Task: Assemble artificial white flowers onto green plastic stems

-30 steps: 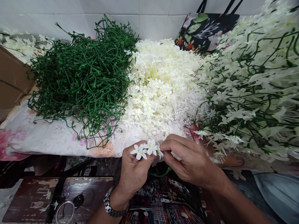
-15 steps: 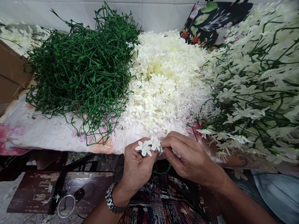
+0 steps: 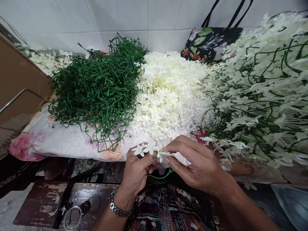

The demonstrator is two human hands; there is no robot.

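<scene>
Just beyond the front edge of the cloth-covered counter [image 3: 64, 144], near its middle, a small spray of white flowers [image 3: 150, 148] is held between two hands. The left hand [image 3: 139, 168] is curled nearly closed, thumb and forefinger pinching the spray below its blossoms; a green stem [image 3: 161, 176] shows beneath. The right hand [image 3: 192, 163] has its thumb and forefinger almost together on the rightmost flower [image 3: 161, 155], the other fingers folded in; whether that flower is fully seated cannot be told. The spray looks partly made up, with about three blossoms showing. Plenty seems left: bare green stems [image 3: 96, 86] heap toward the counter's left end, and loose white blossoms [image 3: 160, 112] cover its middle. Toward the right end, a large pile of flowered stems [image 3: 255, 106] looks done.
</scene>
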